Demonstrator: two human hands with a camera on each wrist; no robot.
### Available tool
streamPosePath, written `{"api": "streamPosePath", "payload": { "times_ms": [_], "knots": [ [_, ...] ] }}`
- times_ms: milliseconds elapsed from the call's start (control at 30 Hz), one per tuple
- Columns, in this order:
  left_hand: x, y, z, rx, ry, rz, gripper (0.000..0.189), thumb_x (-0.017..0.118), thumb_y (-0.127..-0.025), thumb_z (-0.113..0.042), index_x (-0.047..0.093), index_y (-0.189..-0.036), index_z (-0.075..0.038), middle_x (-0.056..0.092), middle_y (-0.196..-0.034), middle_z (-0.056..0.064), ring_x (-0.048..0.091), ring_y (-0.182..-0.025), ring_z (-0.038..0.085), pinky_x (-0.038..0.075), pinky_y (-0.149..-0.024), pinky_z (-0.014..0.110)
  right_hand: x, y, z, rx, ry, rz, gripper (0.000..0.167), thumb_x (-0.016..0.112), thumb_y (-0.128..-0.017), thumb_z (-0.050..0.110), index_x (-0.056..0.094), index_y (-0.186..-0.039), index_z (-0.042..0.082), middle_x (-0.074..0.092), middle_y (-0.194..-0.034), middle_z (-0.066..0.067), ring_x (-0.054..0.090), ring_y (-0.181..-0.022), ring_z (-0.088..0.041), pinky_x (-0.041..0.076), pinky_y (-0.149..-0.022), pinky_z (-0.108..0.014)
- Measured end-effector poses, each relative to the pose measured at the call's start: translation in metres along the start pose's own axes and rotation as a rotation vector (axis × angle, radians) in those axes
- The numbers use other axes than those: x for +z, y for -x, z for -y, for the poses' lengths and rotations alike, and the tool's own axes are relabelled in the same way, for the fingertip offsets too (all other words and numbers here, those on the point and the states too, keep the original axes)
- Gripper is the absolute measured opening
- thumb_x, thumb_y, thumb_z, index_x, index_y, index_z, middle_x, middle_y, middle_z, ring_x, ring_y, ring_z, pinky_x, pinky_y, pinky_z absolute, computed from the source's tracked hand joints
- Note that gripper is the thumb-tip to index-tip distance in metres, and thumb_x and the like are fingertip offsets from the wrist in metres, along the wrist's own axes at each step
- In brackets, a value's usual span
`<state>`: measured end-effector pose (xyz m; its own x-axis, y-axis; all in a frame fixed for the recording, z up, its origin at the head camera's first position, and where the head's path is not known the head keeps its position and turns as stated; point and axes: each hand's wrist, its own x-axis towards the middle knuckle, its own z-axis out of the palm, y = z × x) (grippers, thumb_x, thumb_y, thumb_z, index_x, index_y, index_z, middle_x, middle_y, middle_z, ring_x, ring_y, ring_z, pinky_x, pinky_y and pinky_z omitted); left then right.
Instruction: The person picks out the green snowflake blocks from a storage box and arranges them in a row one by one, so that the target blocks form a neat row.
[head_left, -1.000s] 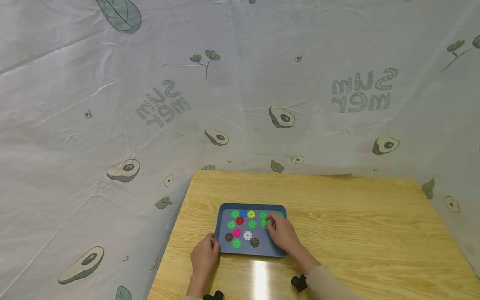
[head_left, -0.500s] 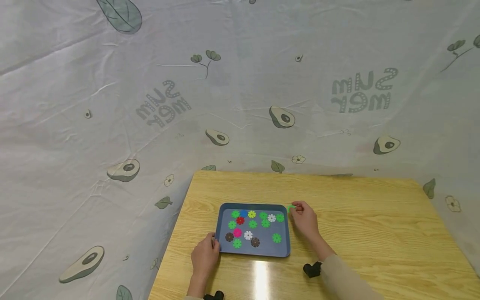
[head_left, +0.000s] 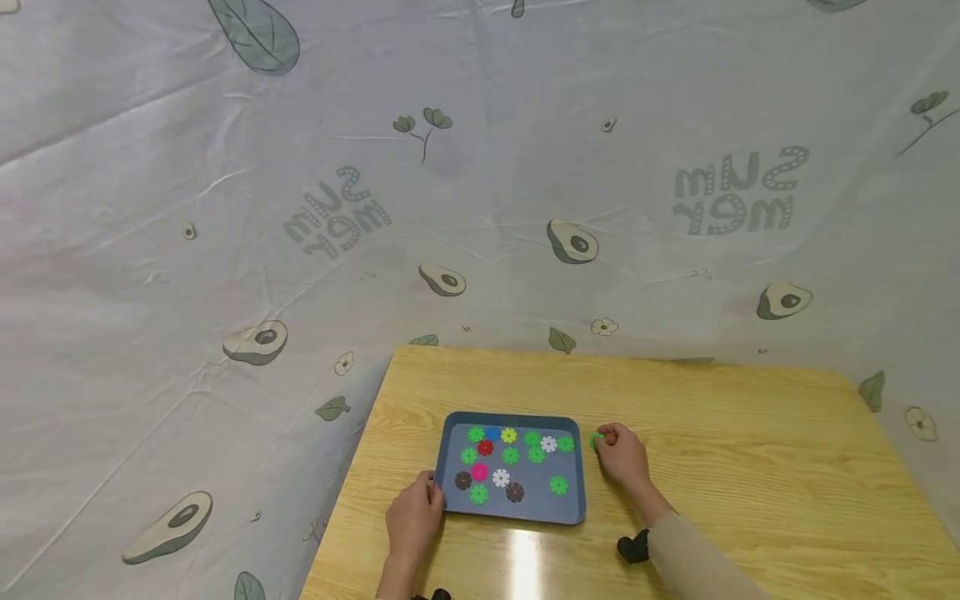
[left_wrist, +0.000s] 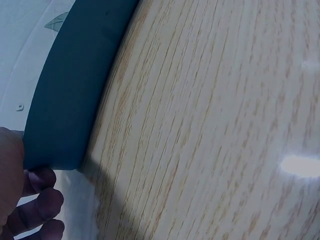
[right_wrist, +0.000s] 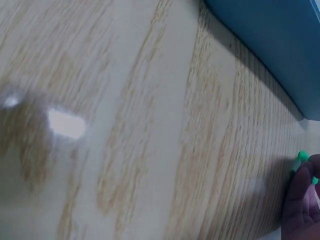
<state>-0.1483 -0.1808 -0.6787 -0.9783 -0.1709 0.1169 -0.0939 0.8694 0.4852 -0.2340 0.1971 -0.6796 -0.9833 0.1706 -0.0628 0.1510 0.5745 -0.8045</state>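
A blue-grey tray [head_left: 536,504] lies on the table, with flower-shaped plastic discs, notched round the edge, spread flat inside. Its front left corner is gripped by my left hand [head_left: 414,517]. In the left wrist view, the fingers [left_wrist: 42,205] curl under the end of the tray wall [left_wrist: 75,90]. Just right of the tray, my right hand [head_left: 626,460] pinches a green notched disc [head_left: 596,440] between thumb and fingertips, close over the tabletop. Only a bit of the green disc [right_wrist: 303,155] shows past the fingers in the right wrist view.
Inside the tray are several green discs [head_left: 558,484], a red disc [head_left: 485,447], a pink disc [head_left: 479,472], and blue, yellow, white and brown ones. The wooden table [head_left: 735,467] extends to the right. A printed cloth [head_left: 495,183] hangs behind it.
My right hand has picked a green disc out of the tray, carried it over the right rim, then moved slightly nearer me. My left hand keeps its grip. The head view has shifted slightly.
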Motion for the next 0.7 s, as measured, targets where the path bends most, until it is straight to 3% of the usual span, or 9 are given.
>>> {"api": "streamPosePath", "payload": {
  "times_ms": [267, 533, 700],
  "knots": [
    [-0.001, 0.001, -0.003, 0.021, 0.002, -0.029, 0.024, 0.069, -0.093, -0.016, 0.075, -0.115, -0.007, 0.046, -0.058, -0.013, 0.038, -0.046, 0.007, 0.031, -0.045, 0.029, 0.002, -0.003, -0.003, -0.028, 0.121, -0.005, 0.022, 0.069, -0.095, 0.013, 0.07, -0.109, -0.005, 0.061, -0.09, -0.01, 0.057, -0.082, -0.027, 0.045, -0.073, -0.041],
    [0.0, 0.003, 0.0, 0.069, 0.002, -0.084, 0.022, 0.072, -0.093, -0.015, 0.075, -0.113, -0.007, 0.048, -0.059, -0.012, 0.037, -0.046, 0.008, 0.031, -0.043, 0.03, -0.002, 0.002, 0.004, -0.04, 0.087, 0.02, 0.025, 0.068, -0.097, 0.015, 0.07, -0.112, -0.005, 0.066, -0.1, -0.017, 0.063, -0.094, -0.032, 0.048, -0.081, -0.05],
    [-0.001, 0.003, 0.002, 0.076, 0.017, -0.084, 0.022, 0.072, -0.093, -0.014, 0.075, -0.113, -0.006, 0.047, -0.058, -0.012, 0.037, -0.047, 0.007, 0.031, -0.044, 0.029, -0.002, 0.005, 0.019, -0.099, 0.045, 0.021, 0.026, 0.068, -0.098, 0.015, 0.07, -0.116, -0.004, 0.068, -0.109, -0.02, 0.064, -0.099, -0.033, 0.05, -0.085, -0.05]
  ]
}}
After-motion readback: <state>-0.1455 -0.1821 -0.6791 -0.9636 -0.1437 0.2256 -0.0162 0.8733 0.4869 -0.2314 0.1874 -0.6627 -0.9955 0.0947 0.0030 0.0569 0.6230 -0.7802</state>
